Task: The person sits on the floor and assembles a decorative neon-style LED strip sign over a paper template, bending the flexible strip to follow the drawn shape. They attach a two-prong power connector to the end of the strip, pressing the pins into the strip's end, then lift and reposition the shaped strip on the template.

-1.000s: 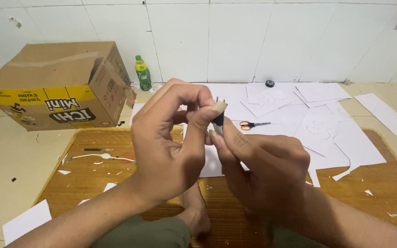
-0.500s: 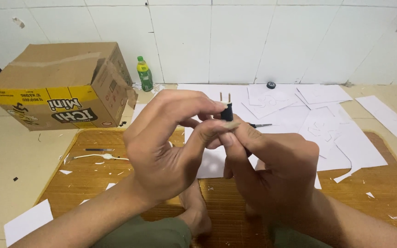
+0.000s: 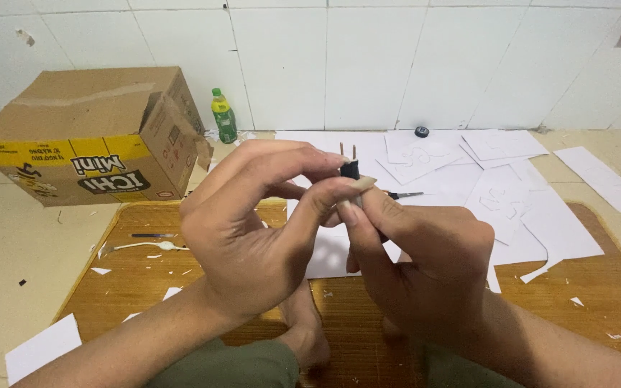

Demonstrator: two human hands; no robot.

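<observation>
Pinching plug (image 3: 350, 170) between left hand (image 3: 253, 230) thumb and forefinger, prongs up | right hand (image 3: 425, 266) fingers closed on its lower part | judgement: grip the body, keep off prongs | scissors (image 3: 404, 195) just beyond, box (image 3: 88, 136) far left

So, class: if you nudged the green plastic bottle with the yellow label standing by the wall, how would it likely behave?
The green plastic bottle with the yellow label stands upright and is tall for its narrow base, so a push near the top would probably tip it. Being round, it would likely roll once down. It looks like thin plastic, so probably light, though how full it is cannot be told.
</observation>
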